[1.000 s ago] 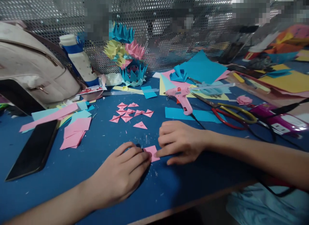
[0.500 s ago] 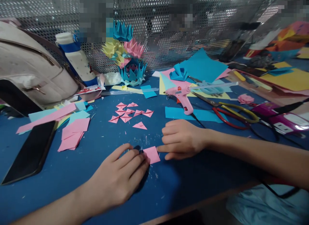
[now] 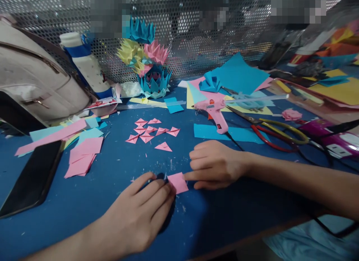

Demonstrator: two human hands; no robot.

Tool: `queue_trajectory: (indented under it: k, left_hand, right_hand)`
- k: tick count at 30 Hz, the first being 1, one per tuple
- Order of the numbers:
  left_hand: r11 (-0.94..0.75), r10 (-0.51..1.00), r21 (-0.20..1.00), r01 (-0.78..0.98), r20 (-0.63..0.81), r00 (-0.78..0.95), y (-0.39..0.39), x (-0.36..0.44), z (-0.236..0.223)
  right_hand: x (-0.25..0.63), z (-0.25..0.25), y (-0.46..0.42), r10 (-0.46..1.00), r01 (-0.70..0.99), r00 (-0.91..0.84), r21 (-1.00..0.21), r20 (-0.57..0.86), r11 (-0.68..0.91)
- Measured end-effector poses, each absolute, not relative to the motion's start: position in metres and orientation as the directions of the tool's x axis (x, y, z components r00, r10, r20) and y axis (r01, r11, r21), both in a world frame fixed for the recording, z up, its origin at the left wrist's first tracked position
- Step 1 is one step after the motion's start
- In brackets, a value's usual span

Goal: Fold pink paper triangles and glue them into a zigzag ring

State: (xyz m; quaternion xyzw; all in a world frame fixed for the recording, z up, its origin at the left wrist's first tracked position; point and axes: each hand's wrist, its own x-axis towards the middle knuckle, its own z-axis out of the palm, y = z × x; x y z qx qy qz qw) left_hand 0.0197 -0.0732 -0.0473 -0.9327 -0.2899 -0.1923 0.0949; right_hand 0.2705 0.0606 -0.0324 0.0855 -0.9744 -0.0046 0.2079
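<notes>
A small pink paper square (image 3: 178,183) lies on the blue table (image 3: 117,201) between my hands. My left hand (image 3: 140,216) rests palm down with its fingertips pressed on the paper's left edge. My right hand (image 3: 214,164) is curled, its forefinger and thumb meeting the paper's right edge. Beyond the hands lie several folded pink paper triangles (image 3: 153,132).
A black phone (image 3: 32,178) and loose pink sheets (image 3: 82,156) lie left. A pink glue gun (image 3: 214,109), blue paper strip (image 3: 238,134) and red-and-yellow scissors (image 3: 276,134) lie right. Folded paper flowers (image 3: 146,59), a white bottle (image 3: 84,64) and a white bag (image 3: 33,81) stand at the mesh back wall.
My right hand slid a little right off the pink square, so more of it shows. The left hand stays pressed on its left edge.
</notes>
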Motion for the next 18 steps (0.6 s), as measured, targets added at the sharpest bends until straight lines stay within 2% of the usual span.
queue_trajectory:
  k: [3, 8, 12, 15, 18]
  left_hand:
    - [-0.821, 0.492, -0.06, 0.568, 0.431, 0.757, -0.073, 0.021, -0.047]
    - [-0.822, 0.492, -0.058, 0.566, 0.426, 0.759, -0.073, 0.02, -0.046]
    - [-0.799, 0.563, -0.007, 0.601, 0.342, 0.753, -0.072, 0.021, -0.043]
    - [-0.773, 0.62, 0.068, 0.631, 0.289, 0.729, -0.071, 0.022, -0.04]
    - [-0.732, 0.68, 0.203, 0.65, 0.274, 0.68, -0.069, 0.023, -0.037]
  right_hand:
    - [0.27, -0.035, 0.057, -0.125, -0.101, -0.919, 0.084, 0.375, 0.991]
    - [0.27, -0.037, 0.049, -0.045, -0.025, -0.959, 0.073, 0.28, 0.997]
    - [0.27, -0.038, 0.051, 0.008, 0.023, -0.955, 0.048, 0.297, 0.999]
    - [0.27, -0.037, 0.055, 0.026, 0.003, -0.94, -0.07, 0.339, 0.998]
    - [0.269, -0.034, 0.057, 0.057, -0.046, -0.947, -0.308, 0.317, 0.95]
